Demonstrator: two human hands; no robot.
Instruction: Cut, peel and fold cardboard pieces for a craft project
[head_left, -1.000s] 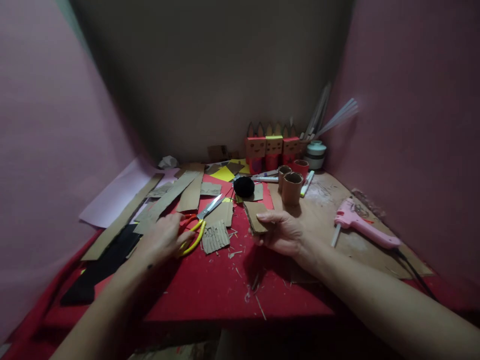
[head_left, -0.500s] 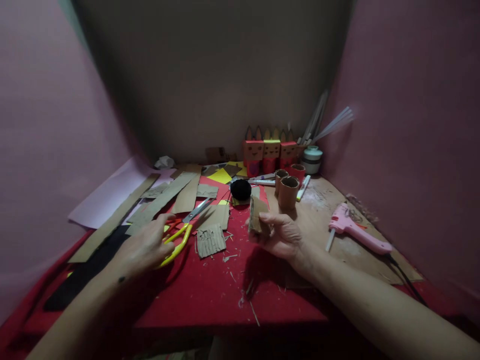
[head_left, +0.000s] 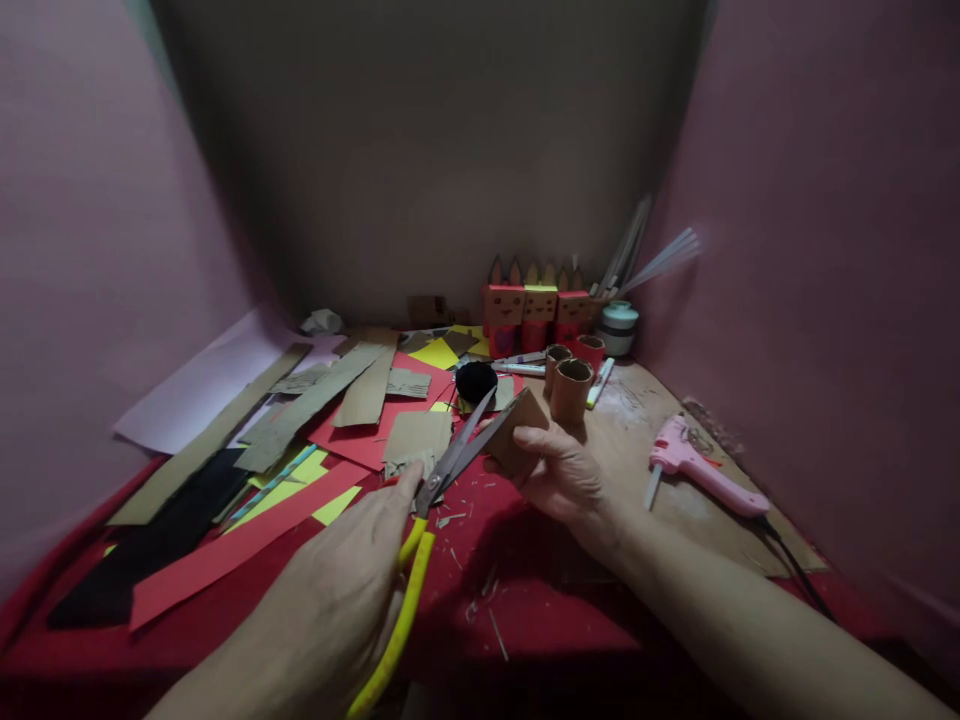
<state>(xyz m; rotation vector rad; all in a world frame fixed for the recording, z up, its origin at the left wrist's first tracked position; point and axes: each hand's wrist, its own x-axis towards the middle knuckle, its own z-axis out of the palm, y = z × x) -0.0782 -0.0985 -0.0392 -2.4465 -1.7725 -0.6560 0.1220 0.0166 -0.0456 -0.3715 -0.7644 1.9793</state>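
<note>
My left hand (head_left: pixel 352 565) is closed round the yellow handles of a pair of scissors (head_left: pixel 429 490), whose blades are parted and point away to the upper right. One blade lies against the left edge of a small folded-looking cardboard piece (head_left: pixel 519 440). That piece is pinched between thumb and fingers of my right hand (head_left: pixel 562 470), raised above the red cloth. Below the blades rests a flat cardboard square (head_left: pixel 416 440), partly hidden by the scissors and hand. A black round thing (head_left: pixel 475 384) sits just behind the blade tips.
Cardboard strips (head_left: pixel 315 400), red paper (head_left: pixel 247 550) and a black sheet (head_left: pixel 150 550) cover the left. Cardboard tubes (head_left: pixel 571 392) stand right of centre, before several decorated box figures (head_left: pixel 536 310). A pink glue gun (head_left: pixel 705 470) with a cord lies on a board at right.
My left hand has brought the scissors rightward to the cardboard piece. The piece has turned in my right hand, its corner now pointing up. Red and yellow paper at left has come into sight.
</note>
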